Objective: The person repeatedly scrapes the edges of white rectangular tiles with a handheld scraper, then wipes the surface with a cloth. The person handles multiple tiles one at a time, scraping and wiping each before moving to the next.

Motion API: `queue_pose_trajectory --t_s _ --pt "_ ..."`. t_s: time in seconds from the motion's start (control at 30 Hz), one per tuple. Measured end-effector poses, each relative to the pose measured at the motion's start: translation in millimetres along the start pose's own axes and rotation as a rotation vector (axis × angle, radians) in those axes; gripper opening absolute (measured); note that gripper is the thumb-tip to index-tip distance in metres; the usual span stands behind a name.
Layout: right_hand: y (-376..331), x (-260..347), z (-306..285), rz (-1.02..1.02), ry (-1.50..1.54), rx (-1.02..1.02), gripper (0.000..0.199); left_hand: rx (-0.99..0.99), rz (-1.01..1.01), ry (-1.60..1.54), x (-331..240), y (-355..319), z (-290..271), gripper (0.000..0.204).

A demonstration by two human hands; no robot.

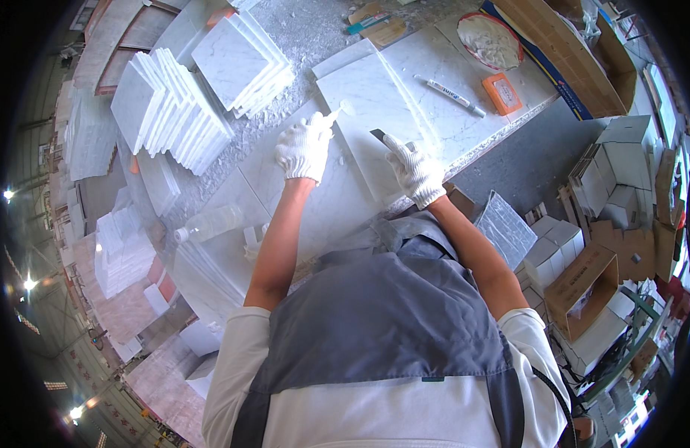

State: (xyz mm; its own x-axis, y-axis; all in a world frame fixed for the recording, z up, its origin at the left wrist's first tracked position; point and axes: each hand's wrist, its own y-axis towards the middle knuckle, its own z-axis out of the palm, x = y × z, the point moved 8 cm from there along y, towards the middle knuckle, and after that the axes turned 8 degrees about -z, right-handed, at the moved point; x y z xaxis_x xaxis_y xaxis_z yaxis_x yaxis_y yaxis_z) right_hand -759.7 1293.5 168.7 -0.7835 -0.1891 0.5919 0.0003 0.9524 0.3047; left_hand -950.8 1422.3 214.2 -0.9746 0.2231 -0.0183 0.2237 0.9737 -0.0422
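Both my hands wear white knit gloves over a pale grey-veined stone slab (356,149) on the worktable. My left hand (304,151) is closed at the slab's left edge. A small white pointed thing (333,117) juts from its fingers toward a wet-looking whitish spot on the slab; its kind is unclear. My right hand (416,173) rests by the slab's right side, closed around a small scraper with a dark flat blade (377,135). Most of the scraper is hidden in the glove. Beyond lie a white marker pen (455,98) and an orange block (502,93).
A round dish of white paste (490,42) sits far right, beside a cardboard box (565,52). Stacked stone tiles (169,112) lean at the far left. A clear plastic bottle (210,222) lies near my left forearm. White dust and chips cover the far surface.
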Motion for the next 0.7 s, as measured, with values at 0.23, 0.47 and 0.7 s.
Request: queue_pose_trajectory --t_s 0.23,0.47,0.7 --pt "-3 -4 6 0.033 0.058 -0.018 0.036 -0.012 0.013 0.069 -3 4 1 0.026" --pt "-4 -5 6 0.008 0.058 -0.044 0.036 -0.024 0.045 0.045 -9 2 -7 0.027" --pt "-2 -1 2 0.006 0.03 -0.024 0.037 0.058 0.032 0.133 -14 3 -7 0.027"
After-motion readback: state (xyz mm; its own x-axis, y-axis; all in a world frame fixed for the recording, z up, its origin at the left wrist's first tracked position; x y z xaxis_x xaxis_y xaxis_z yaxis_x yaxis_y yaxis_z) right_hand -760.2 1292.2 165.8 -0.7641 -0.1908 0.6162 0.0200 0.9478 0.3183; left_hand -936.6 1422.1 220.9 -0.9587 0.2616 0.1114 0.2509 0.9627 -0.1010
